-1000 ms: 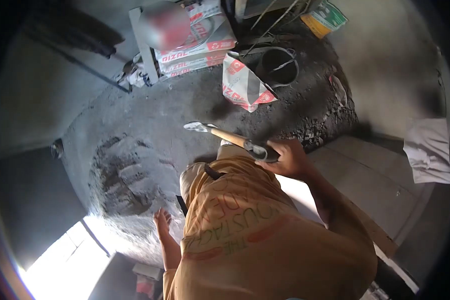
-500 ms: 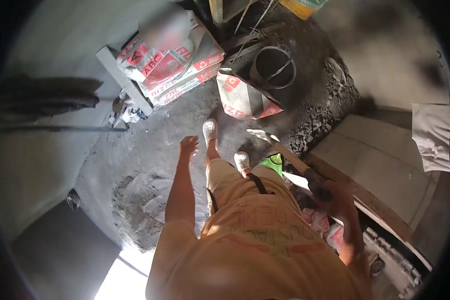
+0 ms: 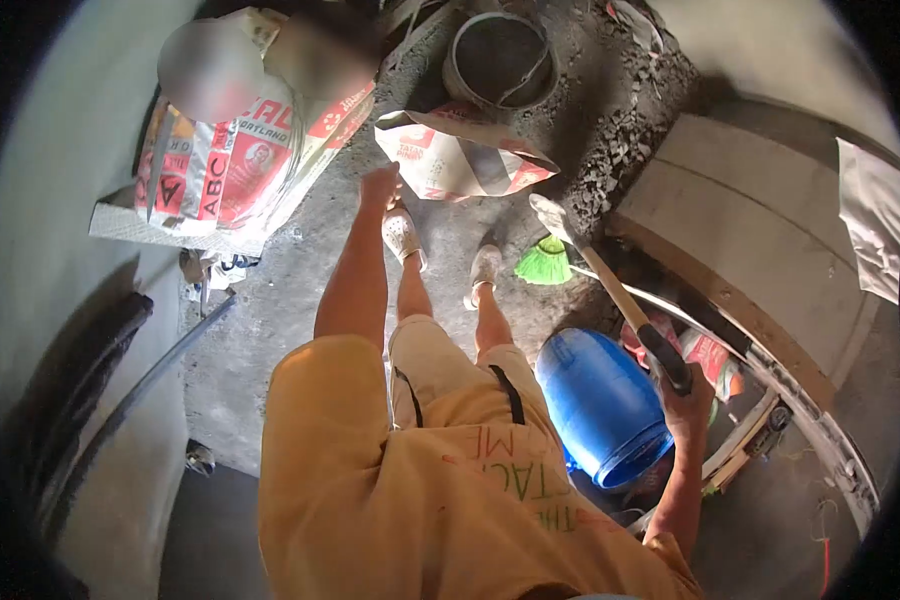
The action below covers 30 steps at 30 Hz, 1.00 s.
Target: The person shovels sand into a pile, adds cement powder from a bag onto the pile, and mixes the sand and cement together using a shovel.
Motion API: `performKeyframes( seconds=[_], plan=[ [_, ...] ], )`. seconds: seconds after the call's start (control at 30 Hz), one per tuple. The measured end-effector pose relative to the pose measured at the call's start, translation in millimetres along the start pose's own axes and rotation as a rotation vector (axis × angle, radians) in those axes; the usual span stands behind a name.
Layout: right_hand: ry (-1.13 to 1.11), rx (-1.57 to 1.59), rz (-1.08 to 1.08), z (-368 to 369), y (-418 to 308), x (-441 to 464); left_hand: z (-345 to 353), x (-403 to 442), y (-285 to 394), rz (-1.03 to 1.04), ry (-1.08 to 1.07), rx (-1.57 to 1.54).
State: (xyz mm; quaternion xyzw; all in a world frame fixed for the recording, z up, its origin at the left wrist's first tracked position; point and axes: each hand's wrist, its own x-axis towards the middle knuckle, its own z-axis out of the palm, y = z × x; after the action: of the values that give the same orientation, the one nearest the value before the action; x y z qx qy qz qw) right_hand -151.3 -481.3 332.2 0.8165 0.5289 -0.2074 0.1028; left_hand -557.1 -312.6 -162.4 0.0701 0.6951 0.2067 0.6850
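My right hand (image 3: 686, 402) is closed around the black grip of a shovel (image 3: 618, 292) with a wooden shaft. Its pale blade points away from me, just above the floor or against it; I cannot tell which. My left hand (image 3: 378, 188) reaches forward with loosely bent fingers and nothing visible in it. It is beside the left edge of an open paper cement bag (image 3: 460, 157); whether it touches the bag is unclear. Behind that bag stands a black bucket (image 3: 457, 75) with a wire handle.
Stacked cement bags (image 3: 260, 165) lie at upper left by the wall. A blue barrel (image 3: 600, 400) is close to my right leg, with a green broom (image 3: 544, 262) ahead of it. Rubble (image 3: 610, 150) borders pale boards (image 3: 750, 230) on the right. A dark pipe (image 3: 140, 390) leans at left.
I have stepped nearer the open bag, and my left hand has come up to its edge. The shovel remains in my right hand. The blue barrel and more of the broom now show.
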Motion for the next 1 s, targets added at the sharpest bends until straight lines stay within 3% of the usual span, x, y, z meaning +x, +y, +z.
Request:
performKeyframes(
  seconds=[0.2, 0.33, 0.37, 0.4, 0.43, 0.6, 0.67, 0.7, 0.73, 0.83, 0.9, 0.93, 1.0],
  plan=[
    [0.119, 0.085, 0.063, 24, 13, -10, 30, 52, 37, -0.070, 0.152, -0.124],
    [0.127, -0.007, 0.027, 35, 27, -25, 36, 97, 43, -0.091, 0.206, -0.129],
    [0.159, -0.092, -0.089, 37, 31, -30, 40, 102, 44, -0.075, 0.249, -0.155],
    [0.190, -0.175, -0.210, 40, 33, -32, 41, 106, 47, -0.086, 0.252, -0.105],
    [0.075, -0.012, -0.016, 39, 32, -35, 41, 118, 42, -0.052, 0.247, -0.071],
    [0.102, -0.133, -0.052, 33, 31, -23, 33, 123, 30, 0.040, 0.244, 0.100],
    [0.084, -0.066, 0.001, 26, 28, -14, 23, 113, 25, -0.055, 0.060, 0.241],
    [0.167, 0.063, 0.010, 29, 22, -5, 29, 95, 30, 0.010, 0.036, 0.502],
    [0.173, 0.074, 0.017, 26, 22, -1, 42, 55, 42, 0.027, 0.048, 0.478],
    [0.178, -0.023, -0.058, 18, 28, 7, 38, 44, 32, 0.068, -0.047, 0.577],
    [0.179, 0.037, -0.024, 13, 23, 15, 23, 50, 19, 0.574, -0.170, 0.978],
    [0.176, 0.095, 0.003, 11, 20, 19, 17, 48, 18, 0.575, -0.174, 0.981],
    [0.167, 0.083, 0.061, 7, 16, 25, 4, 47, 16, 0.829, -0.160, 1.146]
  ],
)
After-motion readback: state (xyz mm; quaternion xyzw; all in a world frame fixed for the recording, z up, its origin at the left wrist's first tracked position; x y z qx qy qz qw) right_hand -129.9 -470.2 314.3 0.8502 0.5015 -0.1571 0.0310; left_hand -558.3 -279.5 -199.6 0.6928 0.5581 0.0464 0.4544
